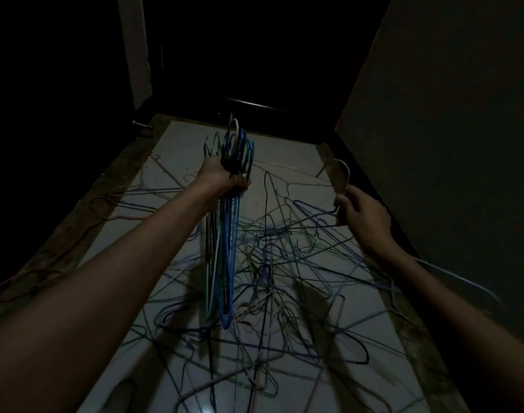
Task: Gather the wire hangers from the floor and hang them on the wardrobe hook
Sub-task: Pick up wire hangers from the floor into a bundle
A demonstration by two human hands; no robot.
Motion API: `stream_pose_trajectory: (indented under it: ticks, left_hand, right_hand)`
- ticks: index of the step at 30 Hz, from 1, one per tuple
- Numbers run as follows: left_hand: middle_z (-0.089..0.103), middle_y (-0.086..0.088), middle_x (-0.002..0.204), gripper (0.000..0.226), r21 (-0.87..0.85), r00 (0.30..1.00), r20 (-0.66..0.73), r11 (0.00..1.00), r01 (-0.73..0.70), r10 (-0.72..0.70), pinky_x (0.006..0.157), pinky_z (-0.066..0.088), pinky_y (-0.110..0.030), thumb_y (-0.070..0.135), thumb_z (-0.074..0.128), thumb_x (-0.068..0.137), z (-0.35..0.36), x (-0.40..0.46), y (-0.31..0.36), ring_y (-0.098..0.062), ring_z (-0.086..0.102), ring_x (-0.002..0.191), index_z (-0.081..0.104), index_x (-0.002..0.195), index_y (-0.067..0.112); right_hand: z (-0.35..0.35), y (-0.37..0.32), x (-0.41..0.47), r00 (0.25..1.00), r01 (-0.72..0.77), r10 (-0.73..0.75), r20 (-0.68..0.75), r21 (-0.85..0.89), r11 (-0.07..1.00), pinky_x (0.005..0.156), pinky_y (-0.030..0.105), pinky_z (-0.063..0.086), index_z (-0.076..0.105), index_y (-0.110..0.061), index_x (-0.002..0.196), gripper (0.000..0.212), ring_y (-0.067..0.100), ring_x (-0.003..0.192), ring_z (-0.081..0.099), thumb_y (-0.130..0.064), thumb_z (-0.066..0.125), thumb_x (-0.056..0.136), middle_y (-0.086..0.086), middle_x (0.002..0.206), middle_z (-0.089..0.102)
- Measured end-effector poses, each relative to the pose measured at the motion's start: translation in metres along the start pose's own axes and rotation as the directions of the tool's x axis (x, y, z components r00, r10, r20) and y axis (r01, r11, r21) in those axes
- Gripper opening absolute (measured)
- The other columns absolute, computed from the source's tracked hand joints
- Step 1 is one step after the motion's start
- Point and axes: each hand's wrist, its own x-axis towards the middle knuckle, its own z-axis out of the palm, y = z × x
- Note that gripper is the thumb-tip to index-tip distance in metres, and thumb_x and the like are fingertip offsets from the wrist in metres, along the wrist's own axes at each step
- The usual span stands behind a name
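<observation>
My left hand (222, 177) grips a bundle of wire hangers (223, 251) by their necks; the hooks stick up above the fist and the blue, green and white bodies hang down. My right hand (360, 213) pinches the neck of a single pale hanger (341, 174), its hook curving up to the left and its body trailing back along my forearm. Below both arms, several loose wire hangers (278, 263) lie tangled on the pale floor (284, 153). No wardrobe hook shows in this dim view.
A dark wall or wardrobe side (451, 114) rises close on the right. A dark door or cabinet with a small metal handle (141, 125) stands at the left. A few reddish hangers (115, 210) lie along the floor's left border. The far end is black.
</observation>
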Motion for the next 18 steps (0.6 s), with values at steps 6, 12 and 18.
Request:
stream_pose_trajectory:
  ticks: [6,12,18]
  left_hand:
    - [0.060,-0.009,0.091,0.033,0.095,0.997,0.037,0.993,-0.071,0.068,0.047,0.048,-0.007,-0.004,0.067,0.081,0.008,0.001,-0.012,-0.004,0.055,0.064,0.058,0.112,-0.004]
    - [0.062,-0.005,0.086,0.039,-0.082,0.996,0.074,0.996,-0.034,0.040,0.055,0.054,-0.013,0.007,0.071,0.080,0.020,0.005,-0.009,-0.011,0.061,0.070,0.056,0.115,-0.002]
    - [0.061,-0.004,0.080,0.030,-0.100,0.993,0.107,0.994,-0.037,0.048,0.053,0.054,-0.014,0.002,0.070,0.080,0.028,0.003,-0.009,-0.013,0.061,0.069,0.057,0.106,0.002]
  right_hand:
    - [-0.022,-0.006,-0.002,0.986,0.040,-0.017,-0.168,0.131,0.991,0.059,0.028,0.041,0.045,-0.022,0.068,0.030,0.004,0.058,0.052,-0.019,0.043,0.098,-0.007,0.057,0.050]
    - [-0.030,-0.011,0.002,0.976,0.062,-0.028,-0.217,0.156,0.986,0.048,0.021,0.029,0.042,-0.019,0.069,0.030,-0.002,0.045,0.041,-0.017,0.043,0.098,-0.009,0.054,0.044]
    - [-0.026,-0.004,0.002,0.962,-0.014,0.160,-0.222,0.543,0.839,0.042,0.015,0.037,0.046,-0.011,0.081,0.020,0.004,0.043,0.044,-0.012,0.038,0.098,0.003,0.062,0.053]
